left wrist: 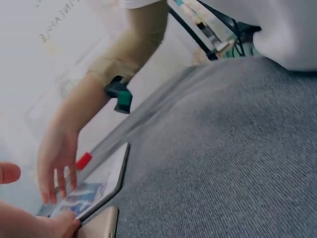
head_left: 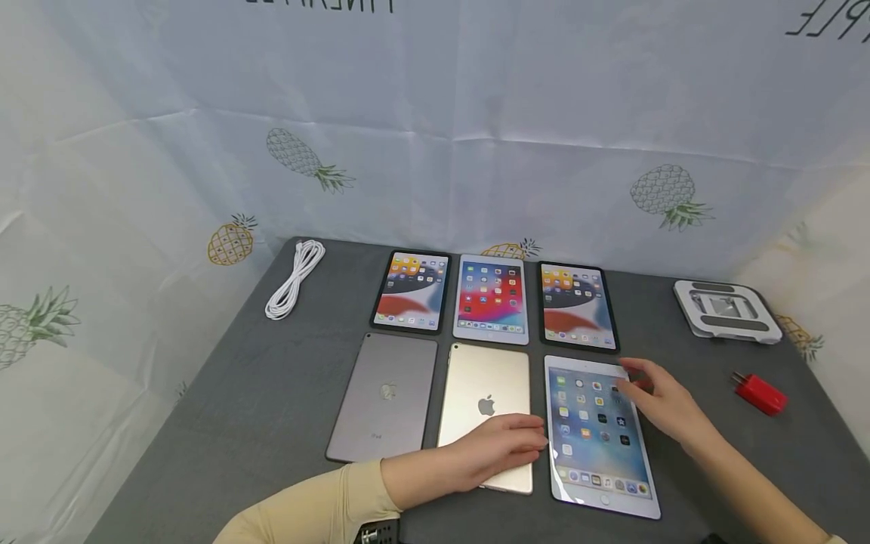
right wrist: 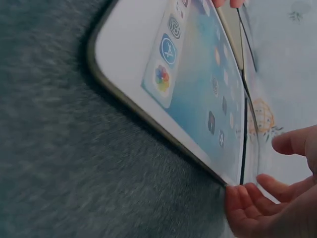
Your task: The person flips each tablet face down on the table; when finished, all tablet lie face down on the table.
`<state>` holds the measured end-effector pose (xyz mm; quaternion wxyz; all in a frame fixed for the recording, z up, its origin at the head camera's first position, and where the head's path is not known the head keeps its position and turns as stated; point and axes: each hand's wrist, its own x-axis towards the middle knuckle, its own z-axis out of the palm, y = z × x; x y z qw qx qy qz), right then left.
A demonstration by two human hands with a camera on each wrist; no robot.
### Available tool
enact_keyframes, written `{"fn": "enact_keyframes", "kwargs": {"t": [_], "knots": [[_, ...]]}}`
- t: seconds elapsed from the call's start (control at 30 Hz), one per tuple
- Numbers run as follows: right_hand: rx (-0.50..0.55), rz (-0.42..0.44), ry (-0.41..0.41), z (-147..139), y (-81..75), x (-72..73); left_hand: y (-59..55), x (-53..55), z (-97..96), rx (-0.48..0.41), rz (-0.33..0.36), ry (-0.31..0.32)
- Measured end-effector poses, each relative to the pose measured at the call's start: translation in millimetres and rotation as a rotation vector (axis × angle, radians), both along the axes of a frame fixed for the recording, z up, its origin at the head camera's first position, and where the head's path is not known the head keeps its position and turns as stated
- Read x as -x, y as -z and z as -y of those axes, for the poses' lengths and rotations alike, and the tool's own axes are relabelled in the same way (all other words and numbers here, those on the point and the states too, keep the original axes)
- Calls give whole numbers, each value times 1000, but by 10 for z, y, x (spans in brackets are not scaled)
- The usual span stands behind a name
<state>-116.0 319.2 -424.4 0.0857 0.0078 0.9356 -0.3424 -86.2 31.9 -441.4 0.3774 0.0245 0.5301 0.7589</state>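
Note:
A white-framed tablet (head_left: 598, 438) lies screen up at the front right of the grid, its icons lit. My left hand (head_left: 499, 451) reaches across a gold tablet (head_left: 485, 378), which lies back side up, and its fairly straight fingertips are at the white tablet's left edge. At that tablet's far right corner is my right hand (head_left: 662, 400). In the right wrist view the right hand's fingertips (right wrist: 242, 191) meet the corner's edge, while the thumb (right wrist: 290, 142) stands apart from them.
A grey tablet (head_left: 384, 397) lies face down at left. Behind are three lit tablets: black-framed (head_left: 412, 291), white-framed (head_left: 491, 298) and black-framed (head_left: 578, 306). A white cable (head_left: 295, 279) lies back left; a folded stand (head_left: 727, 311) and red plug adapter (head_left: 761, 394) lie right.

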Motion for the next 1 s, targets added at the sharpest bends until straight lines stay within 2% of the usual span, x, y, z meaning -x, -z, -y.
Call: {"fn": "enact_keyframes", "kwargs": {"t": [0.1,0.27,0.4,0.57,1.0], "knots": [[78,106,7,-83,-10,-70,-5,25,-9,-34,69,-20],[259,270,53,-170,-14,-146,-16,55,-16,-37,107,-14],[371,337,72,-234,-15,-158,-19,71,-23,-35,120,-22],[436,368,68,-282,-15,-148,-23,72,-52,-35,117,-36],[444,387,45,-309,-17,-127,-24,64,-62,-22,132,-61]]}}
